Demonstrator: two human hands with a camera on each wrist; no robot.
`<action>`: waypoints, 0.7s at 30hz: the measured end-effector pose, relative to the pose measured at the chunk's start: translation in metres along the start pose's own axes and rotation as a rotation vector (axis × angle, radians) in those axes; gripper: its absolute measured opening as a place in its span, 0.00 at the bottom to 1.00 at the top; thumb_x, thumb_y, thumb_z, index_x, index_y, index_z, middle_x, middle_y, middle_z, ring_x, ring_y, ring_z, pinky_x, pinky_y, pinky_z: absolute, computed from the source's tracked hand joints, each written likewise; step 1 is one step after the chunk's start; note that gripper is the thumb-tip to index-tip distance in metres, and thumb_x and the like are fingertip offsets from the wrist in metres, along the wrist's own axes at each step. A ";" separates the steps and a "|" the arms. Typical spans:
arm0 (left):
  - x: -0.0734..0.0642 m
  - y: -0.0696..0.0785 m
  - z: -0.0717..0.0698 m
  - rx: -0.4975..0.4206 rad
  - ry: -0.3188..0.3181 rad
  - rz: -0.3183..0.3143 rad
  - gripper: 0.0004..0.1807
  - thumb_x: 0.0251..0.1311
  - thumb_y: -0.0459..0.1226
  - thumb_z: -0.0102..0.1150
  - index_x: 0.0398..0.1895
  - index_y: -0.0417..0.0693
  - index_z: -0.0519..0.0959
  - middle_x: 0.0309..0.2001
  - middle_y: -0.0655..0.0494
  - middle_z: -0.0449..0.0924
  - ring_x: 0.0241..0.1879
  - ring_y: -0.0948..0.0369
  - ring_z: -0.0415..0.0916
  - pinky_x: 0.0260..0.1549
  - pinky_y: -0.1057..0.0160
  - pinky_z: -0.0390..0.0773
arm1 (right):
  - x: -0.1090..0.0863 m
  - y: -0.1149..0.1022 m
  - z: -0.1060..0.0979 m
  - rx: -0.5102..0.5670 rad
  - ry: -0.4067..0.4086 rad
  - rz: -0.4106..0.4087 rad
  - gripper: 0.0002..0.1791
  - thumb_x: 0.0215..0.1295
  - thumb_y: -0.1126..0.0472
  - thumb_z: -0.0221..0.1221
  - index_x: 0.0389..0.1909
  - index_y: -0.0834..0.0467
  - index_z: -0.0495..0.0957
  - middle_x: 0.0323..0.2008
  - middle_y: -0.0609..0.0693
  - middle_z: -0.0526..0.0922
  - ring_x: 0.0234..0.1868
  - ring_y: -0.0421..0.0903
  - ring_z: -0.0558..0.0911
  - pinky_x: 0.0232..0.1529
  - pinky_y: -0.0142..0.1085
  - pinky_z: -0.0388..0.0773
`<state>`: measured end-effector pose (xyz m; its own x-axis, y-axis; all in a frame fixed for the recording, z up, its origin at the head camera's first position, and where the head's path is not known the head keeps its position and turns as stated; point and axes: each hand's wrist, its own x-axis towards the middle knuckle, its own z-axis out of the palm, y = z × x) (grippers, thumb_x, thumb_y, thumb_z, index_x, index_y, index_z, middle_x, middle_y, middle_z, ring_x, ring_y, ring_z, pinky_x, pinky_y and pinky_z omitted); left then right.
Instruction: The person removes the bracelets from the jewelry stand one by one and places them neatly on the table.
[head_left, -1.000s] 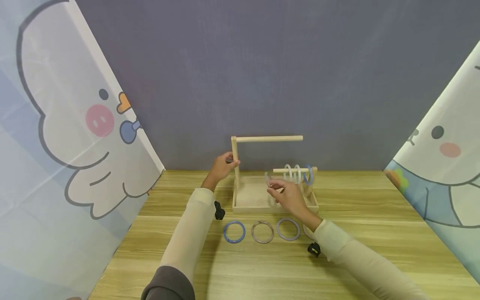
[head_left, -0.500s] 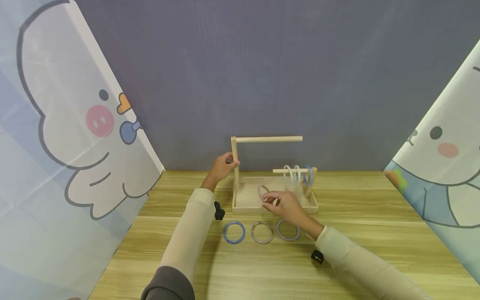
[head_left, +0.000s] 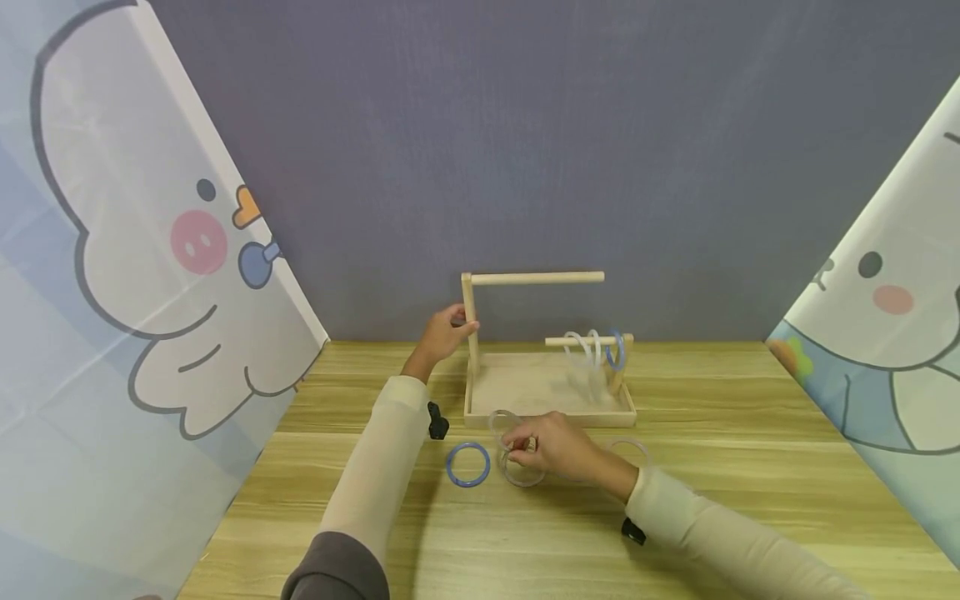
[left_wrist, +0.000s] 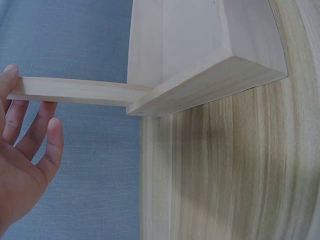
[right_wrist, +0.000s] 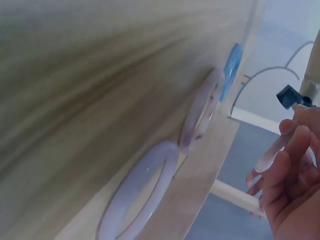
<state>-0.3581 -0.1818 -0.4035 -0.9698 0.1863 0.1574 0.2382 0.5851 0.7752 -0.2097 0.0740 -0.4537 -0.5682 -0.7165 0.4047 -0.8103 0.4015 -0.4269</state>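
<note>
My left hand (head_left: 442,337) holds the upright post (head_left: 473,362) of a wooden bangle rack, with thumb and fingers on either side. The left wrist view shows the same post (left_wrist: 85,91) running to the tray base. In my right hand (head_left: 562,450), thumb and fingers pinch a pale translucent bangle (right_wrist: 272,156), raised over the table. It overlaps a brownish bangle (head_left: 523,485) on the table in the head view. A blue bangle (head_left: 449,464) lies to the left. A lavender bangle (right_wrist: 120,200) shows in the right wrist view; my right hand mostly hides it in the head view.
Two whitish bangles and a blue bangle (head_left: 622,352) hang on the rack's lower bar (head_left: 557,342). The upper bar (head_left: 537,278) holds none. Another pale bangle (head_left: 628,441) lies by my right forearm. Small black objects (head_left: 438,422) sit near both sleeves. A grey wall stands behind.
My right hand has moved from beside the lower bar down and toward me, over the bangles on the table, still holding the pale bangle. My left hand stays on the post.
</note>
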 end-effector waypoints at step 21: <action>0.000 0.000 -0.001 0.006 -0.012 0.000 0.22 0.73 0.48 0.57 0.64 0.50 0.75 0.63 0.46 0.77 0.63 0.46 0.76 0.58 0.44 0.79 | -0.005 -0.018 0.027 -0.171 -0.140 -0.276 0.09 0.58 0.54 0.74 0.41 0.45 0.90 0.33 0.33 0.89 0.34 0.26 0.81 0.41 0.19 0.76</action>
<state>-0.3582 -0.1824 -0.4029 -0.9692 0.1959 0.1495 0.2382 0.5896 0.7717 -0.1886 0.0549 -0.4705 -0.3088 -0.8778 0.3662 -0.9496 0.2630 -0.1703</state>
